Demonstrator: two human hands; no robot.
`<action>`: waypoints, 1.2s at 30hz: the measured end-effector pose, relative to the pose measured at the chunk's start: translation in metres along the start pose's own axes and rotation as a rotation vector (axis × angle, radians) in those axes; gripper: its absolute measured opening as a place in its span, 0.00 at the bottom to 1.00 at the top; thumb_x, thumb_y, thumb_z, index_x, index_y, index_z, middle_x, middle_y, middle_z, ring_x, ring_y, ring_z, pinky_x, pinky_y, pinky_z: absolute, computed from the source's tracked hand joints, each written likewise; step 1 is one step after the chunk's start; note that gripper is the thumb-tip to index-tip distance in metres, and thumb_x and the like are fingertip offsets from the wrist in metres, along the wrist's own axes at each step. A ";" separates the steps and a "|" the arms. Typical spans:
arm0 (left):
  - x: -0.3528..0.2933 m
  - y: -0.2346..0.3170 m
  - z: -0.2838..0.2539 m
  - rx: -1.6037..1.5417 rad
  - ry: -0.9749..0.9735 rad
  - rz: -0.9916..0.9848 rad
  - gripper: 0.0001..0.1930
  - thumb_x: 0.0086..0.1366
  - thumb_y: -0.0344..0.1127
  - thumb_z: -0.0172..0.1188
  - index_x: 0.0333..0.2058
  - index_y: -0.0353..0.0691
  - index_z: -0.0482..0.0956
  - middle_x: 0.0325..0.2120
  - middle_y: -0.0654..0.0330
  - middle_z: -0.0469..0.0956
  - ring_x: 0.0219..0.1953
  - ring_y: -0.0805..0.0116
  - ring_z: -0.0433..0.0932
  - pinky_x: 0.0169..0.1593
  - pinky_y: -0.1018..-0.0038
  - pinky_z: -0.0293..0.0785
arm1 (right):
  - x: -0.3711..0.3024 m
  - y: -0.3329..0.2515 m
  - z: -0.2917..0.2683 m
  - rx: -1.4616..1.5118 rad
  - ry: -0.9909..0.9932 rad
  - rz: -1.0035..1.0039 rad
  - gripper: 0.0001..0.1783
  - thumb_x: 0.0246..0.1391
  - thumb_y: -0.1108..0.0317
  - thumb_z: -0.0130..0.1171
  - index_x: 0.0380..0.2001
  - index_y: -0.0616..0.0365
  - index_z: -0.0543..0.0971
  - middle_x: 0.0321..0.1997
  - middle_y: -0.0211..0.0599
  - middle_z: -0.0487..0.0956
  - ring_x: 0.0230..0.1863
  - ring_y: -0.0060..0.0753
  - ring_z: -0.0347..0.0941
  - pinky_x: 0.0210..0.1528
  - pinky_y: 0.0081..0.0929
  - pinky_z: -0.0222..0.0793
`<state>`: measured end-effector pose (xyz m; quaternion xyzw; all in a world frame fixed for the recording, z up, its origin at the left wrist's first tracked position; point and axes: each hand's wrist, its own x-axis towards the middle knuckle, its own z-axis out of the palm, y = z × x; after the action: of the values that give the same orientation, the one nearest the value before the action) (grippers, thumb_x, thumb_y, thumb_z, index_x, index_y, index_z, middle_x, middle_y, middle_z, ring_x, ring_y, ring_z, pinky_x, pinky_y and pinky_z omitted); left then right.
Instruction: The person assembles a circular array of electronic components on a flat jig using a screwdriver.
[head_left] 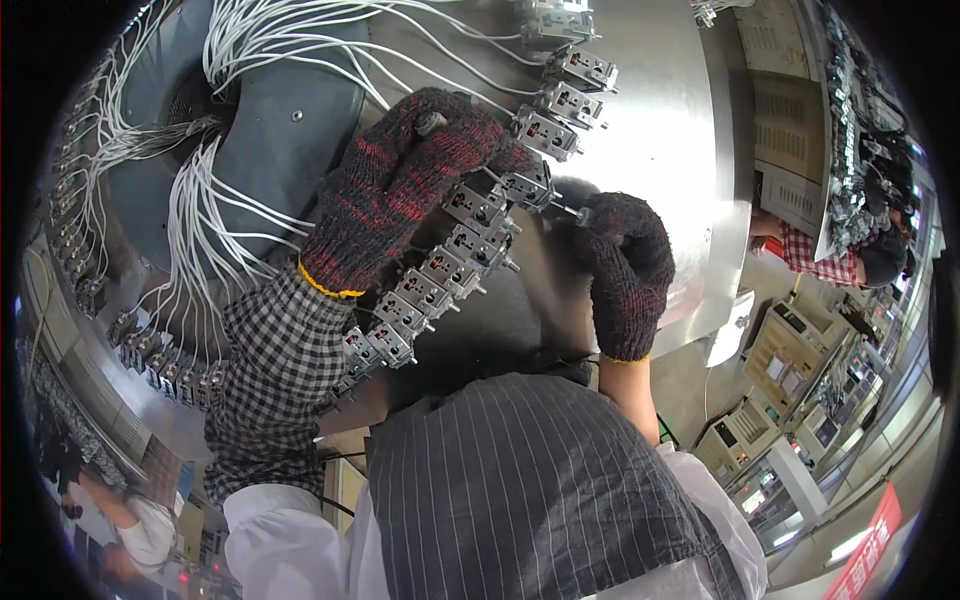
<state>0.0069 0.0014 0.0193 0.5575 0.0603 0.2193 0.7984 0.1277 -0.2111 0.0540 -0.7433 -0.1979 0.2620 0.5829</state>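
Note:
My left hand [400, 190], in a dark red-and-black knit glove, is closed with its fingertips on a small metal block [530, 187] in a curved row of similar blocks. A grey rounded end [431, 123] pokes out between its fingers; what it belongs to is hidden. To the right, my right hand [632, 265], gloved alike, is closed around a thin metal rod [568, 209] that points at that same block. Neighbouring metal blocks [476, 208] with short pins line the edge on the near side, and more blocks [548, 133] continue on the far side.
White cables [290, 40] run from the middle of a dark grey round plate [290, 130] out to the blocks. Beyond the row lies a shiny metal surface [650, 120]. Another person [815, 255] in a checked sleeve is at the far right, by machines. More people are at the lower left.

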 end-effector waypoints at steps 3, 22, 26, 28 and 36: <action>-0.001 0.010 0.000 0.021 -0.007 -0.054 0.12 0.69 0.30 0.50 0.49 0.33 0.72 0.46 0.52 0.76 0.49 0.63 0.76 0.56 0.68 0.71 | 0.001 -0.015 0.007 0.026 0.071 0.115 0.11 0.49 0.77 0.60 0.39 0.61 0.78 0.43 0.33 0.77 0.43 0.25 0.72 0.43 0.21 0.70; -0.127 0.114 -0.121 1.033 0.585 -0.286 0.09 0.65 0.37 0.56 0.39 0.39 0.78 0.27 0.56 0.78 0.31 0.68 0.77 0.36 0.71 0.73 | 0.031 -0.033 0.068 -0.154 -0.231 0.062 0.12 0.43 0.73 0.64 0.30 0.58 0.70 0.25 0.29 0.70 0.29 0.21 0.65 0.33 0.23 0.66; -0.090 0.135 -0.091 1.570 0.175 -0.457 0.11 0.66 0.41 0.52 0.39 0.42 0.77 0.30 0.53 0.79 0.35 0.57 0.79 0.39 0.62 0.74 | 0.081 -0.049 0.063 0.144 -0.219 0.189 0.09 0.50 0.75 0.56 0.35 0.56 0.70 0.30 0.24 0.68 0.32 0.17 0.63 0.34 0.19 0.63; -0.101 0.123 -0.107 1.788 -0.021 -0.185 0.14 0.66 0.46 0.50 0.38 0.43 0.77 0.31 0.53 0.79 0.36 0.54 0.79 0.41 0.59 0.74 | 0.105 -0.066 0.066 -0.048 -0.172 0.152 0.07 0.52 0.71 0.57 0.34 0.54 0.71 0.29 0.22 0.69 0.31 0.16 0.64 0.32 0.19 0.63; -0.034 0.186 -0.192 1.851 0.268 0.113 0.12 0.58 0.43 0.58 0.29 0.40 0.78 0.27 0.53 0.77 0.32 0.55 0.79 0.37 0.59 0.75 | 0.142 -0.057 0.056 0.069 -0.241 0.049 0.02 0.52 0.70 0.53 0.29 0.53 0.71 0.23 0.25 0.70 0.26 0.17 0.66 0.27 0.20 0.65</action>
<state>-0.1416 0.2054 0.1141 0.9434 0.2751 0.1849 0.0117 0.2046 -0.0693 0.0764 -0.6903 -0.2393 0.3702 0.5737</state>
